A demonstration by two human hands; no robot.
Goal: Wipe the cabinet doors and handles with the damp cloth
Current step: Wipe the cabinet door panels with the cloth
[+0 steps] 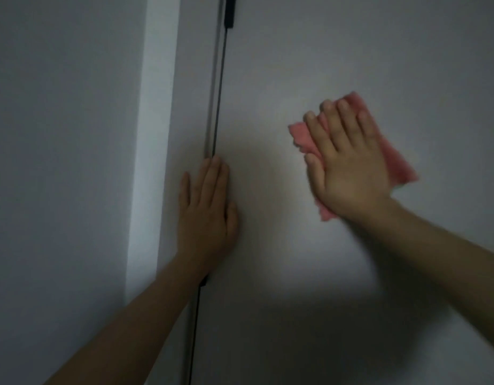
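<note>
The whole frame was dim and soft, and the right hand [351, 162] with its forearm was smeared by motion blur, so the edges of the pink cloth [393, 154] were hard to trace. Most of that cloth was hidden beneath the palm; only ragged corners showed at the upper right, left and lower edge of the hand. It lay flat against the pale cabinet door [323, 51] in the right half of the frame, pressed there by the spread, flat fingers. The left hand [207, 215] rested flat and open at centre, fingers together, covering part of the thin dark handle [219, 93] that ran along the door's left edge; it held nothing. The handle's top and bottom were cut off by the frame. A lighter strip [154, 134] stood left of the door.
</note>
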